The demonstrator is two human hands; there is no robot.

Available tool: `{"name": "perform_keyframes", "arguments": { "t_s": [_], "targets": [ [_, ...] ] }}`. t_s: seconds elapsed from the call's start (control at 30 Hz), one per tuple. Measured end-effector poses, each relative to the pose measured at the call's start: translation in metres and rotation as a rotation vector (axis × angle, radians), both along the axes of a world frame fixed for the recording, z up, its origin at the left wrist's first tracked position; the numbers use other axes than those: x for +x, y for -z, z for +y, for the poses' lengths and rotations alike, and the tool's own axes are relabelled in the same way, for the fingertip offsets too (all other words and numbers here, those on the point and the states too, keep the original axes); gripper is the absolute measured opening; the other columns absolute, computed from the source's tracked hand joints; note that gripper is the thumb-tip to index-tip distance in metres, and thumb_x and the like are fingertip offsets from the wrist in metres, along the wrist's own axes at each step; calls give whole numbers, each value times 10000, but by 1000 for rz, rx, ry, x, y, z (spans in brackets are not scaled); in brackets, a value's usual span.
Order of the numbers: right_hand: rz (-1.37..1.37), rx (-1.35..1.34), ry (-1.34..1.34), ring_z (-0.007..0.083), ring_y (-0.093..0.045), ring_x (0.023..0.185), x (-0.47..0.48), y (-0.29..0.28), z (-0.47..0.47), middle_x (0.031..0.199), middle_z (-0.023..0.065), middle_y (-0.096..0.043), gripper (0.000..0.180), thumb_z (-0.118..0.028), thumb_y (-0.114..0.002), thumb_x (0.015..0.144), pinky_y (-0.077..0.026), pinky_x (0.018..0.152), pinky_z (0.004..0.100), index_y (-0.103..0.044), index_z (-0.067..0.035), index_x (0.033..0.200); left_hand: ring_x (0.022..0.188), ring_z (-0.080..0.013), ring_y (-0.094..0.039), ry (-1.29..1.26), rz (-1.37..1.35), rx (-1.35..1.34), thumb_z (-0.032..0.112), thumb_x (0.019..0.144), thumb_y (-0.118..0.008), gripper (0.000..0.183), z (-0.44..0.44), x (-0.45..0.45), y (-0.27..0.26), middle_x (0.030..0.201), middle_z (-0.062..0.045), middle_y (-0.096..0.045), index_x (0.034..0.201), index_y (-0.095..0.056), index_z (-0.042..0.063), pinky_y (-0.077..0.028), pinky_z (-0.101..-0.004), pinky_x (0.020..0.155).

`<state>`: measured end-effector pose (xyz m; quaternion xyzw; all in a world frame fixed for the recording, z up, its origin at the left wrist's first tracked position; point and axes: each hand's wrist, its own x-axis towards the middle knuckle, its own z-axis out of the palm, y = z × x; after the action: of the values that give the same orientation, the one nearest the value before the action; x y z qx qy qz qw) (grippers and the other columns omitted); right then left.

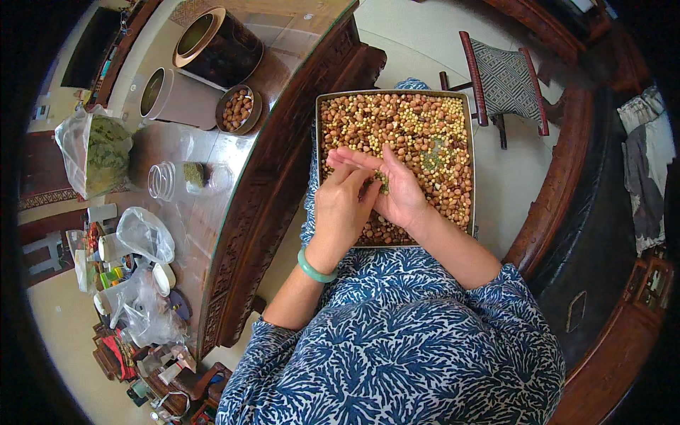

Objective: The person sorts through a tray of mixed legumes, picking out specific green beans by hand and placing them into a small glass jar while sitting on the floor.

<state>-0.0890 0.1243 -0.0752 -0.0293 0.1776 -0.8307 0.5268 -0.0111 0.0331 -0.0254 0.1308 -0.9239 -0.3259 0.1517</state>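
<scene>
A shallow rectangular metal tray (473, 159) rests on my lap. It is filled with peanuts (345, 109), yellow soybeans (446, 111) and darker beans, with a patch of small green beans (436, 156) toward the right. My right hand (401, 194) is turned palm up over the tray, cupping a few small green beans (381, 181). Bent over that palm is my left hand (345, 199), wearing a green bangle (317, 267) at the wrist. Its fingertips reach the right palm; whether they pinch any beans is hidden.
To the left, a carved wooden table (249, 212) bears a dark canister (226, 48), a pale canister (183, 98), a bowl of nuts (238, 110), an open clear jar (162, 180) and plastic bags (146, 234). A folding stool (504, 77) stands at the upper right.
</scene>
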Motion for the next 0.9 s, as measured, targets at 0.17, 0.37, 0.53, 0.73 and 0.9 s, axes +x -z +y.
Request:
{"name": "perform_keyframes", "arguments": {
  "t_s": [0.17, 0.37, 0.53, 0.73, 0.9],
  "targets": [
    [10, 35, -22, 255, -458, 1306, 2, 2, 1, 1410, 173, -487, 760, -550, -182, 1027, -365, 1100, 384, -424, 70, 1395, 635, -241, -663, 17, -50, -93, 97, 753, -737, 171, -1, -2, 4, 805, -106, -656, 909, -708, 35, -538, -334, 590],
    [-28, -1, -32, 290, -392, 1374, 2, 0, 1, 1429, 211, -456, 739, -512, -175, 1036, -307, 1163, 413, -414, 94, 1386, 638, -232, -670, 36, -73, -137, 63, 723, -721, 173, -4, -2, 2, 798, -105, -667, 891, -703, 26, -541, -331, 593],
    [-47, -4, -39, 290, -400, 1367, 2, 3, 0, 1424, 210, -459, 732, -509, -190, 1037, -309, 1162, 416, -415, 96, 1384, 649, -211, -678, 9, -72, -22, 22, 707, -717, 171, -5, -2, 4, 789, -100, -678, 877, -700, 9, -545, -305, 605],
    [-83, -25, -11, 278, -430, 1335, 2, 1, 0, 1406, 189, -484, 756, -531, -180, 1031, -308, 1162, 406, -434, 94, 1371, 650, -174, -667, 3, -19, 86, -11, 744, -708, 171, -2, -5, -6, 803, -101, -700, 913, -724, 11, -529, -275, 611],
    [-111, 14, -9, 286, -462, 1308, -3, -2, 2, 1392, 193, -494, 738, -508, -177, 1039, -333, 1157, 408, -437, 102, 1362, 756, -114, -653, -52, 15, 404, -62, 782, -686, 159, -16, -6, -12, 867, -73, -702, 925, -728, -7, -522, -239, 653]
  ]
}}
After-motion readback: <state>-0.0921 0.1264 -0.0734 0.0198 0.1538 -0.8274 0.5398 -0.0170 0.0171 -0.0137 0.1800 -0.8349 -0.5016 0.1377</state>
